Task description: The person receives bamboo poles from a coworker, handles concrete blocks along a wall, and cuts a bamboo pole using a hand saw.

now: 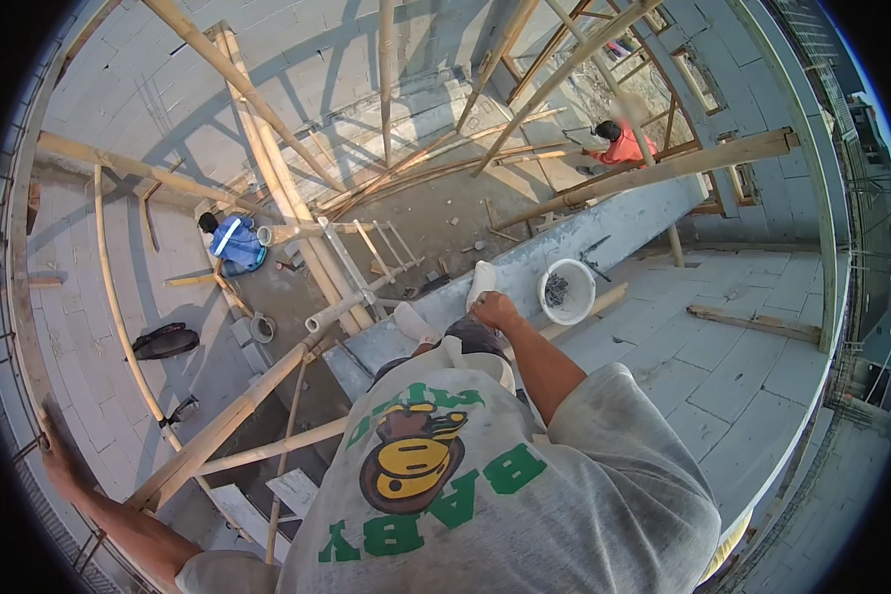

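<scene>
My right hand (492,310) is at my trouser leg (481,335), its fingers curled; whatever is inside them is hidden. To the right of it a white bucket (583,293) with dark grey stuff inside stands on a wide grey plank (525,259). My white-covered feet (482,279) are on this plank too. Far out to the left, my left hand (54,457) touches the lower end of a long timber (22,297) along the wall top. Shadow and the dark picture edge hide its fingers.
Bamboo and timber poles (252,421) cross around me. A ladder (351,267) leans below the plank. On the floor far beneath, a person in blue (236,245) crouches, and another in red (624,148) is near a window frame. A dark bag (166,342) lies at lower left.
</scene>
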Motion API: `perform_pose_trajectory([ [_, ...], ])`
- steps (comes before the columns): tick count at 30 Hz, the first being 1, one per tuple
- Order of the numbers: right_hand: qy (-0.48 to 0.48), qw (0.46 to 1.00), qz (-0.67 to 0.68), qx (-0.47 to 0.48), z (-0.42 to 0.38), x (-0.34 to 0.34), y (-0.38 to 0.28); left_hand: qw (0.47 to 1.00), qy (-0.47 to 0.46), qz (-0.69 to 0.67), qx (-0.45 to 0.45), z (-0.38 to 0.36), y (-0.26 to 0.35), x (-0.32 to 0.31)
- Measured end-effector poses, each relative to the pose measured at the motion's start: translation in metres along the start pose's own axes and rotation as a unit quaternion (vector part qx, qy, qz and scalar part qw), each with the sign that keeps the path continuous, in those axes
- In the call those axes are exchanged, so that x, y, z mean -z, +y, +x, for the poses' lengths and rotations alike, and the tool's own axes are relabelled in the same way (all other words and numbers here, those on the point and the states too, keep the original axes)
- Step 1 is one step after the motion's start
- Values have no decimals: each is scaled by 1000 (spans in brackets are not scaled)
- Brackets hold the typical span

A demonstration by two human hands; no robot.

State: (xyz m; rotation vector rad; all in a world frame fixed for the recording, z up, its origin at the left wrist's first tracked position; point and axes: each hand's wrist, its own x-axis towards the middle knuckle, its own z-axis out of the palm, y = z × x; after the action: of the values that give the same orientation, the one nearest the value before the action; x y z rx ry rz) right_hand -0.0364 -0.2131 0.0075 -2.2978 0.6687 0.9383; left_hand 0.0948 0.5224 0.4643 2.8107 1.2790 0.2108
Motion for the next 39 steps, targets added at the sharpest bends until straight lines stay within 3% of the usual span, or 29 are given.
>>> perform_pose_trajectory([
  [18, -5, 1000, 15, -21, 2, 11, 20, 1000, 17, -8, -8, 1, -4, -3],
  [24, 76, 991, 104, -47, -3, 54, 13, 999, -22, -25, 5, 6, -8, -3],
  [26, 147, 986, 71, -37, 18, 61, 30, 999, -28, -22, 4, 5, -4, -3],
  [28, 150, 980, 114, -66, 29, 88, 34, 1000, -15, -14, -4, -2, 1, -1],
  [32, 251, 955, 152, -33, 61, 136, 49, 999, 24, 43, -12, 5, -4, -1],
  [34, 215, 962, 169, -13, 80, 158, 47, 998, 40, 46, -15, 10, -10, -5],
  [39, 228, 968, 102, 7, 74, 155, 15, 998, 38, 46, -5, 2, -3, -2],
])
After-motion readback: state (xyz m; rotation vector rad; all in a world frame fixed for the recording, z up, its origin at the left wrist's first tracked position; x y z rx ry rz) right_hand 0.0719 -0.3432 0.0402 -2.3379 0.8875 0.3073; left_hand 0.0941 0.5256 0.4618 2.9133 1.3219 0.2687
